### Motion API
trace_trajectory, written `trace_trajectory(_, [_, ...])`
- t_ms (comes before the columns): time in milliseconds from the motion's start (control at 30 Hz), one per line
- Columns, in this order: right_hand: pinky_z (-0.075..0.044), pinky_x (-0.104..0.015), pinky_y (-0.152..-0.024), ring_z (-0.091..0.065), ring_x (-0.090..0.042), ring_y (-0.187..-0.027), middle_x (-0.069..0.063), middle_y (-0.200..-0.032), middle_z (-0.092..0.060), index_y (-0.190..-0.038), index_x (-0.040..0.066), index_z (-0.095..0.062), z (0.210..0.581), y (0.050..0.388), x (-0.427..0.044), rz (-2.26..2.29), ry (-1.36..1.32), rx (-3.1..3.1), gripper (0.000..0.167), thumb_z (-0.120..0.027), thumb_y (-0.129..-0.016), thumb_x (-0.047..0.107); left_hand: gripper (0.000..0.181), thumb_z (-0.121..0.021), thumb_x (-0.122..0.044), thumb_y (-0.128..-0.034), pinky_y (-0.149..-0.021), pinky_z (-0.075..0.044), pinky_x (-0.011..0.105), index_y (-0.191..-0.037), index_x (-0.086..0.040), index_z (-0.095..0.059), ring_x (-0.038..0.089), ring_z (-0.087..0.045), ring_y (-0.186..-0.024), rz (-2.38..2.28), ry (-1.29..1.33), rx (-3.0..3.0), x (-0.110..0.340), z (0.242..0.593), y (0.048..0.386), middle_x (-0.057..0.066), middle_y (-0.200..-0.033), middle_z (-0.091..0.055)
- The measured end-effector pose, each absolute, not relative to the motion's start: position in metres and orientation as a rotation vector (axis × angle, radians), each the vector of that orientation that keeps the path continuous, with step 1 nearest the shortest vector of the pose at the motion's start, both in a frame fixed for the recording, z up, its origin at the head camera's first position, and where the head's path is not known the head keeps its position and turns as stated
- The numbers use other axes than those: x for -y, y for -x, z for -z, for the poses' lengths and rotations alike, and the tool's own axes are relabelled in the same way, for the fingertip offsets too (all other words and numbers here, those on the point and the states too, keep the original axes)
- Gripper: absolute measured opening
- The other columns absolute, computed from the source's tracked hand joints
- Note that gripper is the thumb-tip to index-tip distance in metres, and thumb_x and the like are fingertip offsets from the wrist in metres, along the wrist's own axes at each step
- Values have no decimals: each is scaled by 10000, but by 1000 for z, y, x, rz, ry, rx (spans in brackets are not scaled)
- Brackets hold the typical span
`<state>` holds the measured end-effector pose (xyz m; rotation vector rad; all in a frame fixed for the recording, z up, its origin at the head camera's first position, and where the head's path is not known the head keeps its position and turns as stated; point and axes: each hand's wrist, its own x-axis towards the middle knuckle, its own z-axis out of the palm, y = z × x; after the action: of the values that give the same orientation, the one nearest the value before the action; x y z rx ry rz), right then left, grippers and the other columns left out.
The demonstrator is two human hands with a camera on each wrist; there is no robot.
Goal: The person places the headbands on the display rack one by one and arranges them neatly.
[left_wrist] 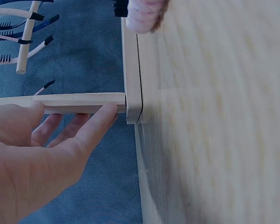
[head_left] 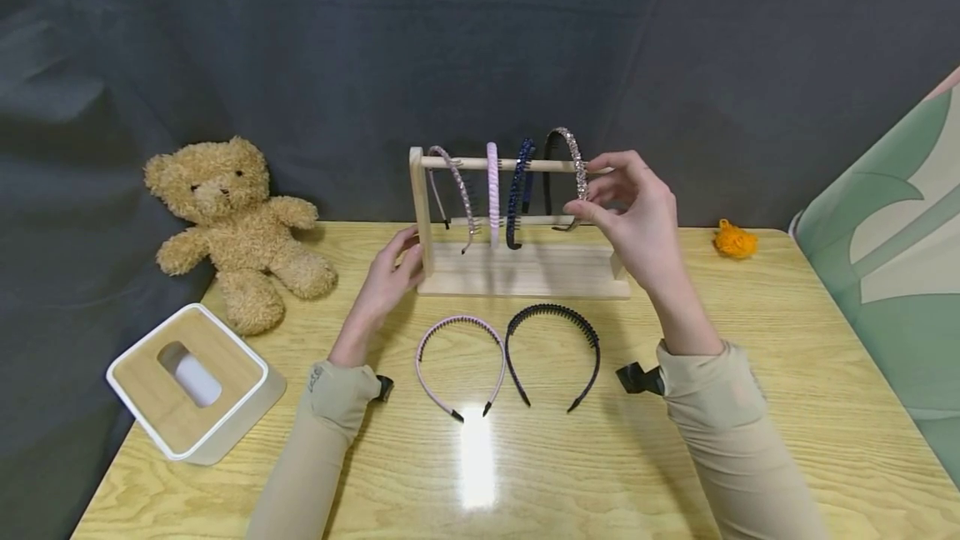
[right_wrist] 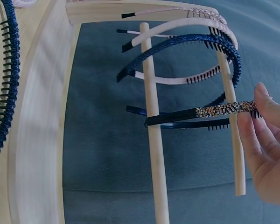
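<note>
One glittery headband (head_left: 580, 169): arched over the top rod (head_left: 469, 162), rightmost in the row
Right hand (head_left: 636, 219): pinching that headband partway down one side
Left hand (head_left: 384, 280): fingertips (left_wrist: 109, 110) against the stand post (head_left: 420, 215), not wrapped round
Feel: probably light, springy, kinda grippy, might shed sparkle
Best hold: edges, clear of the teeth (right_wrist: 257, 114) imo

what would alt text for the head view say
A right hand pinches a glittery headband at a wooden rack holding three others; the left hand touches the rack's post. Two headbands lie in front, a teddy bear at left.
</note>
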<state>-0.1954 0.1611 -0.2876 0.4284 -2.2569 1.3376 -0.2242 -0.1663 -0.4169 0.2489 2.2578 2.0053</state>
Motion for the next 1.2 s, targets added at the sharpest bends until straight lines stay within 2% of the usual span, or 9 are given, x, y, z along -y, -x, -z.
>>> trace_trajectory(600, [-562, -196, -811, -664, -63, -815, -150, -941, -717, -1260, -42, -640, 307, 199, -157, -1388, -400, 2295, 478, -900, -861, -2, 492, -411, -194, -1185, -1168, -474, 505, -1652, -45, -367, 467, -485, -1430, -2002, -246, -2255, 165, 416, 224, 241, -1599, -408])
trace_trajectory(733, [-565, -206, -804, -655, -69, -809, -155, -941, -718, -1259, -49, -628, 309, 199, -156, -1382, -395, 2291, 492, -901, -850, -31, 495, -411, -198, -1185, -1169, -472, 507, -1655, -49, -362, 465, -481, -1434, -1998, -244, -2250, 165, 415, 224, 237, -1602, -404])
trace_trajectory(1200, [-567, -196, -753, -671, -63, -813, -140, -1017, -728, -1299, -35, -608, 310, 193, -156, -1358, -382, 2316, 516, -902, -881, 36, 486, -409, -184, -1185, -1169, -472, 499, -1649, -46, -374, 465, -493, -1421, -2007, -243, -2256, 166, 416, 224, 248, -1579, -419])
